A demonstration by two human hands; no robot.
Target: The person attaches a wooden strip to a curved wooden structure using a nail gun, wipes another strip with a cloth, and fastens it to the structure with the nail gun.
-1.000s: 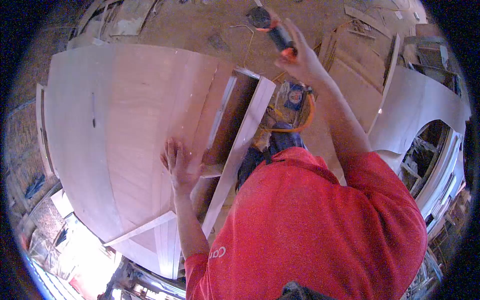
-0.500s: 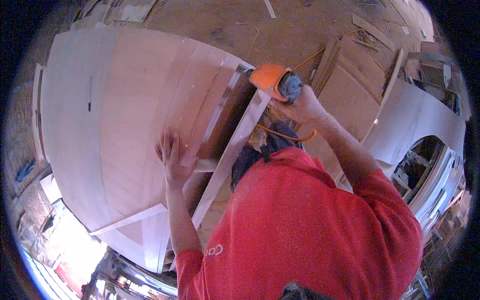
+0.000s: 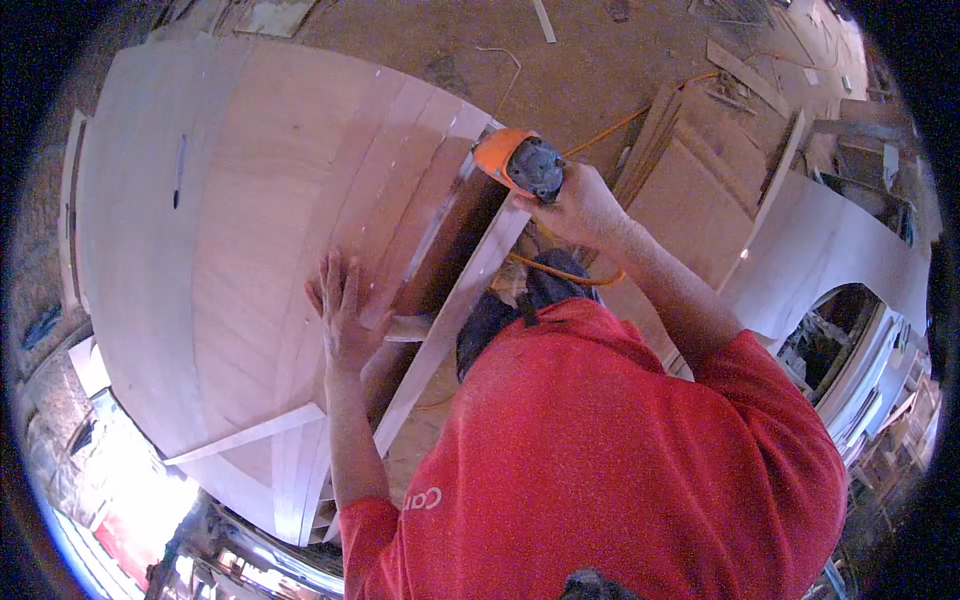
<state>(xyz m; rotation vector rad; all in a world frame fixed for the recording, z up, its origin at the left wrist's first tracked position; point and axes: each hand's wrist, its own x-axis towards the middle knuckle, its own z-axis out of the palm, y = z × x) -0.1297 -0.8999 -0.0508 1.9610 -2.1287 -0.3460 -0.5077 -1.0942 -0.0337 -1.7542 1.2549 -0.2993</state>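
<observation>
My right hand (image 3: 580, 205) is closed around an orange and dark power tool (image 3: 515, 163), held at the upper corner of a large curved wooden panel (image 3: 265, 190). The tool's front end meets the panel's edge, near the top of a pale wooden rail (image 3: 460, 310). My left hand (image 3: 347, 315) lies with fingers spread on the panel, beside a short crosspiece (image 3: 410, 327). Between panel and rail is a dark gap. A pale strip (image 3: 250, 437) lies across the panel's lower part, and a thin dark object (image 3: 179, 170) rests at its left.
An orange cord (image 3: 610, 130) runs over the floor behind the tool. Flat boards (image 3: 690, 160) lie to the right. Beyond them is a curved pale panel (image 3: 840, 250) with an arched cutout. A loose stick (image 3: 544, 20) lies on the floor at the top.
My right hand has brought the tool down and left from above the floor to the panel's corner, and turned it. My left hand stays spread on the panel.
</observation>
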